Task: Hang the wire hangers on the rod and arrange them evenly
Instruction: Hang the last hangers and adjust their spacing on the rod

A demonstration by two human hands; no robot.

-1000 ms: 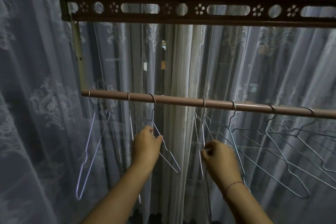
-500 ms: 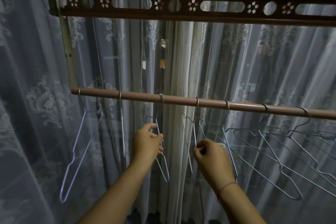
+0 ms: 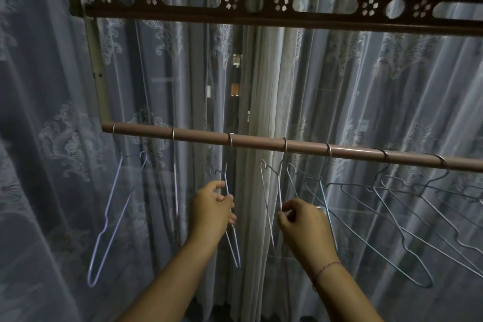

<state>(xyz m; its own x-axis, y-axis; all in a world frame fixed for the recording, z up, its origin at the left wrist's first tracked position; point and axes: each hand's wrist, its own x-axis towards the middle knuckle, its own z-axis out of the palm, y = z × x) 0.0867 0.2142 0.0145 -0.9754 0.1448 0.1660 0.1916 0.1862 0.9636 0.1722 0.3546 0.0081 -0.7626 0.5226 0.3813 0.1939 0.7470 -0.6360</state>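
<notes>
Spacing seems underway: beneath the rod (image 3: 261,143), left hand (image 3: 211,213) pinches the third wire hanger (image 3: 236,256), right hand (image 3: 304,227) the fourth hanger (image 3: 280,191), so next comes sliding their hooks evenly apart.

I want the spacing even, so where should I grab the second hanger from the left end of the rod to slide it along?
Probably pinch the second hanger high on its neck, just under the rod, coming from the front. It hangs edge-on, its wires nearly one vertical line, so a low grip would likely swing it.
</notes>
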